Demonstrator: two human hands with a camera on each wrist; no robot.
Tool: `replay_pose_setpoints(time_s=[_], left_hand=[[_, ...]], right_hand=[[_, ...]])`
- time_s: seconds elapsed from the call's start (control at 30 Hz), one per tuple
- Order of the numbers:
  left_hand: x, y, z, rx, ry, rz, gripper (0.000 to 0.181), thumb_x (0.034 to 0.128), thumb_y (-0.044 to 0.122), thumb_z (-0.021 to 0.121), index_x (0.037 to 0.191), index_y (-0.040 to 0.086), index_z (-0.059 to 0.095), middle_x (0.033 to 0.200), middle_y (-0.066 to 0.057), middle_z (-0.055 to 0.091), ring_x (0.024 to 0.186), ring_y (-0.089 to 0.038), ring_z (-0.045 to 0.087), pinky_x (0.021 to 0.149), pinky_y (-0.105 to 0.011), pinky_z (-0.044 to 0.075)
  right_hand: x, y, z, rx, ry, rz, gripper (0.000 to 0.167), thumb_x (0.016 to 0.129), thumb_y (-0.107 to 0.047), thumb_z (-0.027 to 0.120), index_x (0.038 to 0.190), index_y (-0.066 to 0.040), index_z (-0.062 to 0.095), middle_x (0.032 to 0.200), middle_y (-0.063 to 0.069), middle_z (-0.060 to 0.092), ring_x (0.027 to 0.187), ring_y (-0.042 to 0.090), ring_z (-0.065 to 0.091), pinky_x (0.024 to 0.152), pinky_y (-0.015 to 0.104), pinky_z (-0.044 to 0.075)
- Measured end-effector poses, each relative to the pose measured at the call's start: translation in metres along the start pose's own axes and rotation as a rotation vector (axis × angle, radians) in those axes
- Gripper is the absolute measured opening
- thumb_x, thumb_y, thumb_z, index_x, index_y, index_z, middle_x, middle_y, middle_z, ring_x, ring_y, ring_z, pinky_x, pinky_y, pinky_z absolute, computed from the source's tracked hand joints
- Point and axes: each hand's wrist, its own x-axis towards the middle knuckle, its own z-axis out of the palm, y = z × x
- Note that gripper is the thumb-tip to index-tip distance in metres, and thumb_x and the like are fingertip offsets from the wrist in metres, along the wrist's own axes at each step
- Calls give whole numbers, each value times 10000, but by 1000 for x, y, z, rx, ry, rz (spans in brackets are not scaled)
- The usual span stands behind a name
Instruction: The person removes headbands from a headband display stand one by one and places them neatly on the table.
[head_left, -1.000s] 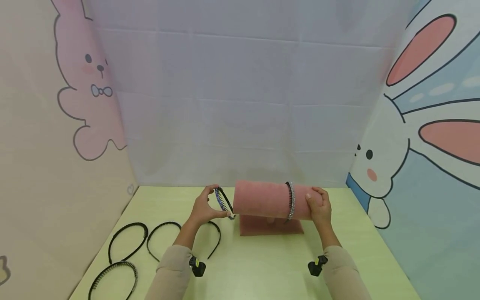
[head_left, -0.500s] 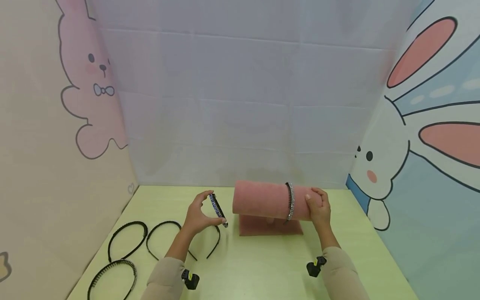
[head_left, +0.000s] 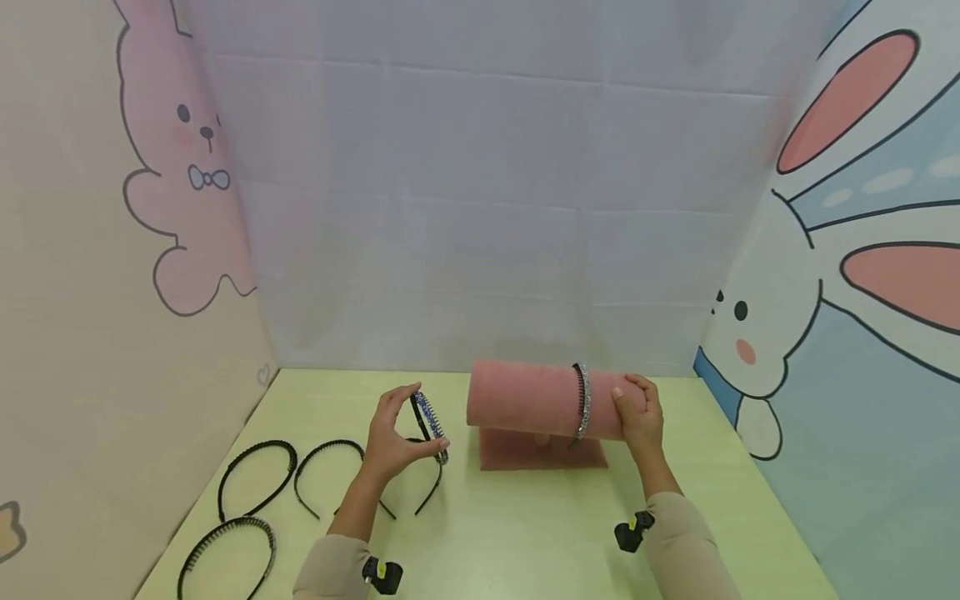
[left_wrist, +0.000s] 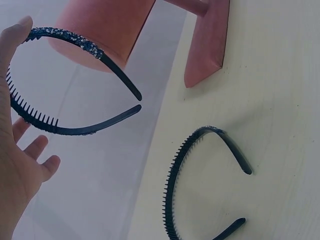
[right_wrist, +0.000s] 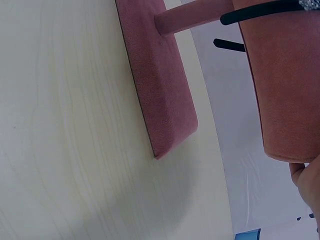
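Observation:
My left hand (head_left: 392, 442) holds up a dark toothed headband (head_left: 430, 417) with blue and silver glitter, thumb at one side and fingers at the other. In the left wrist view its two free tips point toward the pink display stand (left_wrist: 105, 30), apart from it. My right hand (head_left: 640, 414) grips the right end of that stand's padded roll (head_left: 525, 398). Around the roll, near this hand, sits a silver sparkly headband (head_left: 583, 402). The right wrist view shows its dark ends (right_wrist: 260, 11) under the roll, and the stand's flat base (right_wrist: 162, 85) on the table.
Several dark headbands lie on the pale table (head_left: 525, 533) at the left, among them a plain one (head_left: 255, 450) and a toothed one (head_left: 225, 533). Another headband (left_wrist: 172, 185) lies below the raised one. A white sheet (head_left: 480, 208) hangs behind the table, between rabbit-printed side walls.
My left hand has drawn back leftward from the roll's left end with the glitter headband and turned it. My right hand stays on the roll's right end.

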Motion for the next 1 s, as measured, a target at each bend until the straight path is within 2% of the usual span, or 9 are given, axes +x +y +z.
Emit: replay_pose_setpoints(time_s=[0.23, 0.37, 0.5, 0.67, 0.83, 0.9, 1.0], left_hand=[[-8, 3, -1, -12, 60, -10, 890, 563, 295, 903, 1348, 234, 488, 1295, -80, 396, 1210, -263, 371, 949, -592, 301], [-14, 3, -2, -28, 84, -40, 881, 565, 261, 906, 1341, 220, 493, 1255, -83, 393, 1184, -252, 378, 966, -549, 307], [-23, 7, -3, -55, 83, -86, 875, 567, 197, 907, 1338, 176, 494, 1232, -132, 382, 1175, -294, 374, 976, -555, 301], [-33, 11, -4, -74, 108, -107, 854, 572, 114, 891, 1328, 78, 496, 1213, -243, 372, 1148, -375, 374, 930, -602, 320], [-42, 11, -4, -48, 158, -134, 842, 567, 186, 901, 1314, 146, 516, 1209, -139, 405, 1154, -250, 394, 908, -519, 380], [-46, 10, -3, -42, 177, -122, 828, 571, 222, 901, 1307, 178, 525, 1207, -93, 417, 1151, -216, 397, 898, -502, 387], [-51, 8, -1, -32, 211, -73, 802, 571, 236, 897, 1290, 189, 545, 1198, -80, 436, 1132, -245, 420, 863, -517, 392]], right_hand=[[2, 1, 0, -11, 3, -8, 387, 882, -248, 640, 1221, -108, 516, 1199, -52, 503, 1036, 133, 446, 804, 274, 379], [2, 2, -1, -16, 7, -21, 393, 877, -261, 647, 1216, -109, 518, 1197, -57, 506, 1042, 138, 448, 807, 280, 378], [1, 3, -1, -16, 8, -21, 399, 875, -272, 646, 1217, -111, 519, 1206, -45, 510, 1049, 151, 452, 808, 281, 381], [-1, 3, -1, -17, 6, -17, 390, 877, -273, 644, 1216, -122, 524, 1202, -39, 512, 1036, 151, 453, 794, 273, 384], [0, 2, 0, -14, -4, -2, 388, 887, -238, 634, 1232, -108, 511, 1207, -52, 504, 1038, 131, 448, 802, 260, 385], [0, 0, 0, -34, -3, 10, 391, 889, -234, 629, 1238, -106, 508, 1218, -57, 499, 1050, 118, 439, 817, 263, 375], [-3, -9, 0, -54, -3, 17, 395, 890, -219, 615, 1246, -90, 502, 1231, -32, 493, 1056, 133, 433, 830, 300, 367]])
